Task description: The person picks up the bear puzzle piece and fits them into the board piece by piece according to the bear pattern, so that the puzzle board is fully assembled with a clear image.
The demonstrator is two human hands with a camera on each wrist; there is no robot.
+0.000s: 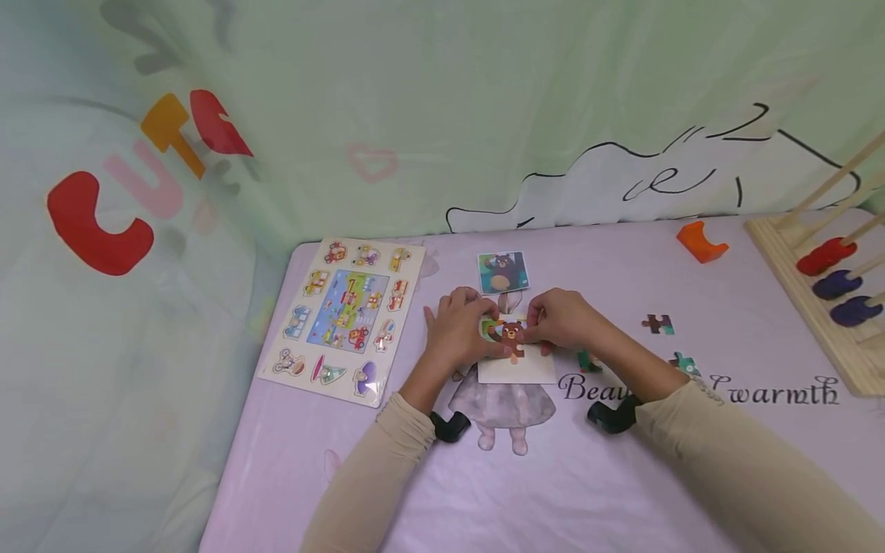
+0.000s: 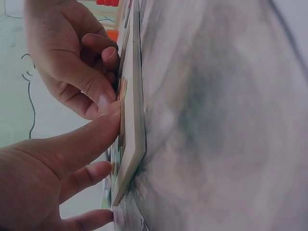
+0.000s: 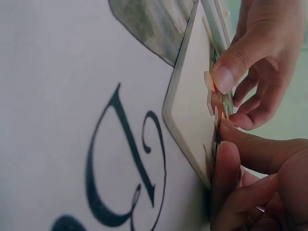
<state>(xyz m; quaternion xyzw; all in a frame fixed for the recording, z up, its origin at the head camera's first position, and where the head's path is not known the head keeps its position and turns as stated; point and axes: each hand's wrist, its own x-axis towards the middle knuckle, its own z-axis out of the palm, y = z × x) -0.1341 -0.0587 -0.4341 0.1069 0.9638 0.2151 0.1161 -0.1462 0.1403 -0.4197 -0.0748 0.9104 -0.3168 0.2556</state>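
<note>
A small wooden puzzle board (image 1: 515, 374) lies in front of me, with joined bear jigsaw pieces (image 1: 512, 332) on its upper part. My left hand (image 1: 458, 329) reaches in from the left, its thumb and index finger holding the pieces from two sides. From the right, my right hand (image 1: 563, 320) pinches a jigsaw piece (image 3: 218, 115) at the edge of the joined ones; its fingers cover much of it. Both thumbs come close together over the board in the left wrist view. Just behind the board lies a bear picture card (image 1: 503, 273).
Loose jigsaw pieces lie to the right, one brown and teal (image 1: 657, 323), another teal (image 1: 684, 363), one partly behind the right wrist. A vehicle peg puzzle (image 1: 342, 322) is at left. An orange block (image 1: 701, 242) and a wooden bead rack (image 1: 816, 307) stand at right.
</note>
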